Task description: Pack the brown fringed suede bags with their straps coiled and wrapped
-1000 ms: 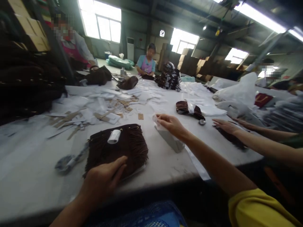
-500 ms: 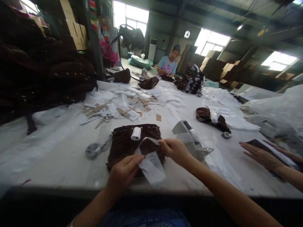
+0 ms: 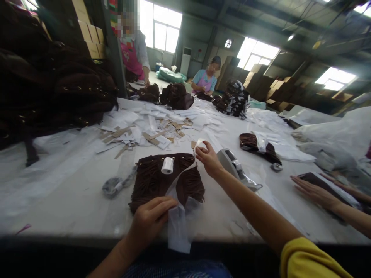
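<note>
A dark brown fringed bag (image 3: pixel 150 181) lies flat on the white table (image 3: pixel 72 193) in front of me, with a small white roll (image 3: pixel 167 165) resting near its top edge. A long white paper strip (image 3: pixel 177 220) stretches diagonally over the bag. My left hand (image 3: pixel 150 220) pinches the strip's lower part at the bag's near edge. My right hand (image 3: pixel 207 157) is closed on the strip's upper end, beyond the bag's top right corner. A grey tape dispenser (image 3: pixel 232 164) sits just right of my right hand.
A tangled metal chain (image 3: pixel 116 184) lies left of the bag. Paper and card scraps (image 3: pixel 150 127) litter the table's middle. Dark bags pile up at far left (image 3: pixel 58 92). Another person's hand (image 3: pixel 313 191) presses on a dark item at right. Two people work at the far end.
My right hand has lifted the strip's upper end away from me, past the bag's top corner, pulling the strip out long. My left hand stays at the bag's near edge.
</note>
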Demonstrator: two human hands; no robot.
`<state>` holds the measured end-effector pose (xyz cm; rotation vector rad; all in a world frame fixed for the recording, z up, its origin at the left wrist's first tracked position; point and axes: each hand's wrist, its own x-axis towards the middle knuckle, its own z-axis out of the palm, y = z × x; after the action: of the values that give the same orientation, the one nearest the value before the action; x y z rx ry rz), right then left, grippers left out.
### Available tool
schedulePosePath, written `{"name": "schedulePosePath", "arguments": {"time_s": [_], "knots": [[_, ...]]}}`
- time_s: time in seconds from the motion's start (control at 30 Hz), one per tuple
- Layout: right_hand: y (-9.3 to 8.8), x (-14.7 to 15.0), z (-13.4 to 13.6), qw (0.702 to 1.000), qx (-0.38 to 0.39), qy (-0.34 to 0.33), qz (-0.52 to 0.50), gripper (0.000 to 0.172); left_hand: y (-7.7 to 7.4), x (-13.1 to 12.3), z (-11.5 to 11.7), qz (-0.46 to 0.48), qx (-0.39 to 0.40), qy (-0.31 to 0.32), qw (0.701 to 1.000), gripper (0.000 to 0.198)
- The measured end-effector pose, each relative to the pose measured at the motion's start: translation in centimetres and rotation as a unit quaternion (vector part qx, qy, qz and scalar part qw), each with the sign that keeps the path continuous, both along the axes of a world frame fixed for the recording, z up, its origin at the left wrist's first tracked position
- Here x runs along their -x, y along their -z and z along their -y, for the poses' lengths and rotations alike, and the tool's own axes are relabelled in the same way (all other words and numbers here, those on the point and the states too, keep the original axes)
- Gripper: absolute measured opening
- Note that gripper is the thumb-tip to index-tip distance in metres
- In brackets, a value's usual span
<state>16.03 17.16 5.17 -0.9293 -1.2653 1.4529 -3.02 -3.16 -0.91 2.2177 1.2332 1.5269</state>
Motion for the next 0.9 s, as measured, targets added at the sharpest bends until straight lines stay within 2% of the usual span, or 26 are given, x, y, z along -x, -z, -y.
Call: {"name": "schedulePosePath", "arguments": {"time_s": [0.07,0.13,0.23,0.33,0.43,0.47,0.6,0.7,0.8,0.9], "knots": [[-0.9,2.3,-1.7,0.999,-0.031,-0.009,-0.026,0.062,0.1,0.1,0.0,-0.002,-0.008,0.006,1.0,0.029],[-1.8,4.6,-3.2,0.996,-0.083,-0.021,-0.011,0.051,0.3,0.1,0.1,-0.005,-0.021,0.01,1.0,0.032],[-2.6,8.3,-5.3,0.976,-0.174,-0.039,0.129,0.038,0.3,-0.1,0.3,-0.009,-0.054,-0.007,0.998,0.032],[-2.2,11.5,-6.7,0.942,-0.206,-0.064,0.256,0.034,0.2,-0.6,0.5,-0.04,-0.106,-0.084,0.99,0.029],[-0.9,13.3,-7.4,0.902,-0.213,-0.106,0.359,0.021,0.2,-0.8,0.5,-0.094,-0.14,-0.156,0.973,0.026],[-0.3,13.6,-7.6,0.884,-0.211,-0.129,0.396,0.015,0.3,-0.8,0.5,-0.12,-0.141,-0.153,0.971,0.026],[1.1,13.3,-8.4,0.806,-0.178,-0.233,0.514,0.002,1.4,-0.7,0.7,-0.24,-0.123,-0.07,0.961,0.036],[1.1,12.4,-9.2,0.77,-0.15,-0.292,0.548,0.004,2.3,-0.8,1.2,-0.291,-0.114,-0.083,0.946,0.047],[0.7,11.3,-9.4,0.767,-0.112,-0.334,0.536,0.004,2.7,-1.2,1.7,-0.325,-0.113,-0.114,0.932,0.05],[0.5,10.1,-9.1,0.792,-0.076,-0.345,0.498,0.01,2.9,-1.4,1.9,-0.331,-0.125,-0.132,0.926,0.045]]}}
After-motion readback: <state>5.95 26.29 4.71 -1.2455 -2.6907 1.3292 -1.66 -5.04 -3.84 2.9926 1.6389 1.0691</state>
